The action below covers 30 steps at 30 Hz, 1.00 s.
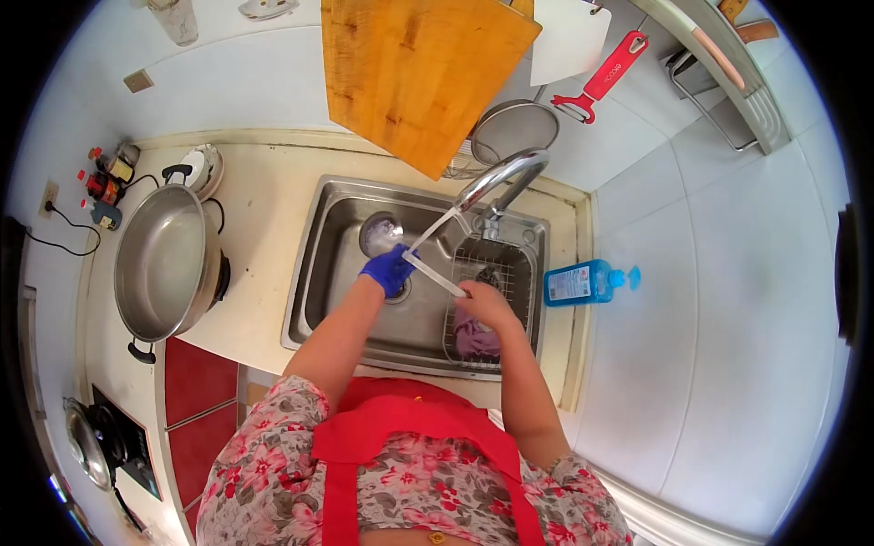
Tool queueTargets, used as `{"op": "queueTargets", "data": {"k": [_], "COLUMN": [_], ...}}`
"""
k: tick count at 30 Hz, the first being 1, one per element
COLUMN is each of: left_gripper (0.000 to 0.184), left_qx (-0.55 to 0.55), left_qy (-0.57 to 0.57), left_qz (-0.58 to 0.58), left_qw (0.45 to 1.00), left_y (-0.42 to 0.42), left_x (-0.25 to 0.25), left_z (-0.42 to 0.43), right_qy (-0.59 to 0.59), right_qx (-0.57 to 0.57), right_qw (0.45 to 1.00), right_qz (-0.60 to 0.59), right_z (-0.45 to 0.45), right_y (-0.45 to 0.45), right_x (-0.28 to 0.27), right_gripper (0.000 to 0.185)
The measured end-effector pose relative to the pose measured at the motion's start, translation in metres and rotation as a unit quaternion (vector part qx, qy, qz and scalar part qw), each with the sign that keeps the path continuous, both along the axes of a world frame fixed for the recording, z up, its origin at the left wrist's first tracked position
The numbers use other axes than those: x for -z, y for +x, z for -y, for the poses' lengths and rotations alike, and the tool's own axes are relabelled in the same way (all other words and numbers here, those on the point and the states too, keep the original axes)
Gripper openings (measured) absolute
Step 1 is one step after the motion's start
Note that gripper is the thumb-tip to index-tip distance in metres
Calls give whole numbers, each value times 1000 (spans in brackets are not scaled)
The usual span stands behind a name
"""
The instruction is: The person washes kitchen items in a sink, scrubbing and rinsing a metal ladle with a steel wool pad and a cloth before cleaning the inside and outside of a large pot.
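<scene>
"Over the sink (304, 264), what is held between the hands?"

"Probably a knife (435, 275): long, narrow, straight and pale, with a wet shine. Its near-right end is closed inside the right hand (489, 307); its far-left end meets the left hand (381, 274)."

"And the left fingers?"

"They're wrapped in something blue (397, 263), glove or cloth. I can't tell whether they're clamped on that end or only touching it."

"Heavy, would you say?"

"Light, I'd judge, and stiff, hardly fragile. But water (431, 231) from the tap (510, 171) falls at the left end, so it will be slippery. I'd take it by the right end, which is hidden in the fist, and keep skin off any edge."
</scene>
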<state>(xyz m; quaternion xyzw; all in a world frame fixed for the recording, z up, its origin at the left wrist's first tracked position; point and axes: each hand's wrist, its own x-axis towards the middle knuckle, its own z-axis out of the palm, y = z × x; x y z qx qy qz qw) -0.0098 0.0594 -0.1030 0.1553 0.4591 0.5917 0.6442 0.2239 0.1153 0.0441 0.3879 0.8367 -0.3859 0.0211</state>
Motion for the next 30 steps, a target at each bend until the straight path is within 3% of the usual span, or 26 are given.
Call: {"op": "queueTargets", "data": {"k": [2,3,5,6,8,11,14,16,20,21,22,25,26,27,30], "left_gripper": [18,16,13,15,19,18,19,19,22,23,23,22,22,21,21], "left_qx": [-149,-147,-175,-215,-251,-269,-215,-139,-90,-62,-60,-36,-33,-46,-92], "left_qy": [-77,-21,-10,-40,-11,4,72,-21,51,88,88,52,52,76,133], "left_qz": [254,252,420,115,17,-41,-49,-198,-216,-312,-310,-302,-301,-351,-439], "left_qw": [953,956,890,969,968,962,973,970,971,944,945,951,952,932,884], "left_y": [-20,-31,-58,-47,-53,-56,-52,-36,-16,-15,-13,-6,-6,-8,-27], "left_x": [-53,-54,-45,-116,-141,-162,-163,-175,-162,-147,-145,-138,-135,-131,-89], "left_z": [1,0,-7,2,2,4,6,12,16,14,12,4,2,1,-3], "right_qy": [-16,-30,-49,-66,-94,-109,-108,-118,-103,-118,-118,-16,62,140,226], "right_qx": [-2,-4,-8,-7,-2,-1,5,19,57,86,88,104,134,161,175], "right_qw": [1000,1000,998,996,992,985,981,980,971,955,956,976,984,977,954], "right_qz": [-2,-1,-32,-59,-81,-134,-162,-156,-209,-256,-255,-189,-104,-18,88], "right_z": [-5,-7,-8,-9,-10,-13,-13,-12,-4,-4,-11,-33,-39,-46,-70], "right_y": [-18,-28,-52,-64,-88,-116,-129,-129,-105,-96,-85,-47,-37,-28,-9], "right_x": [23,29,26,24,24,35,38,39,29,24,32,45,43,41,45], "right_gripper": [22,24,23,22,21,18,17,16,14,16,16,21,22,24,27]}}
